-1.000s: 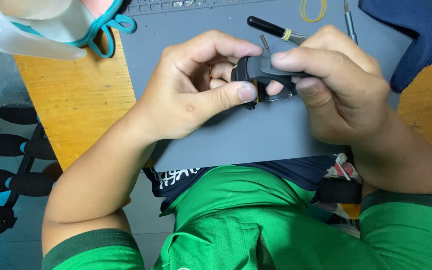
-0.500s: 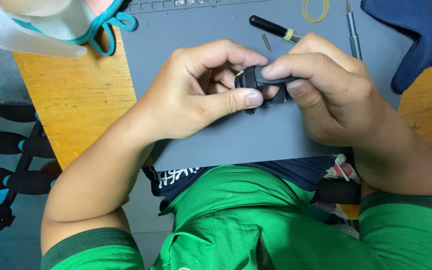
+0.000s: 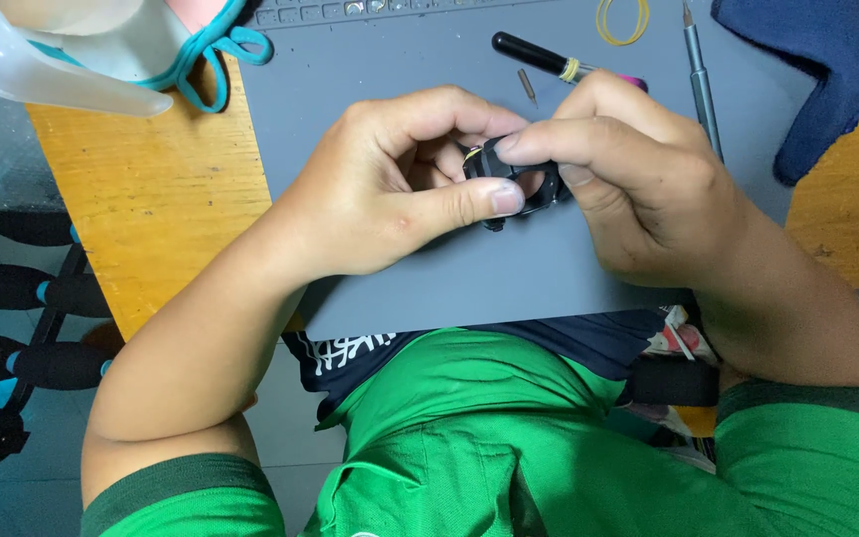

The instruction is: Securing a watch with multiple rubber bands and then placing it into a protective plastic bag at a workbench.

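Both of my hands hold one small black plastic part (image 3: 514, 179) just above the grey work mat (image 3: 400, 60). My left hand (image 3: 390, 189) pinches it from the left, thumb underneath and fingers curled over the top. My right hand (image 3: 628, 179) grips it from the right with the forefinger laid across its top. Most of the part is hidden by my fingers; a small yellowish spot shows at its upper left.
Behind my hands on the mat lie a black-handled tool (image 3: 539, 55), a small loose bit (image 3: 528, 88), a grey pointed tool (image 3: 698, 75) and a yellow rubber band (image 3: 621, 20). Blue cloth (image 3: 817, 70) lies at the right. A clear plastic container (image 3: 62, 50) sits on the wooden table (image 3: 151, 199).
My hands have closed tighter round the black part, which has turned and is now more hidden. My right forefinger has slid further across its top.
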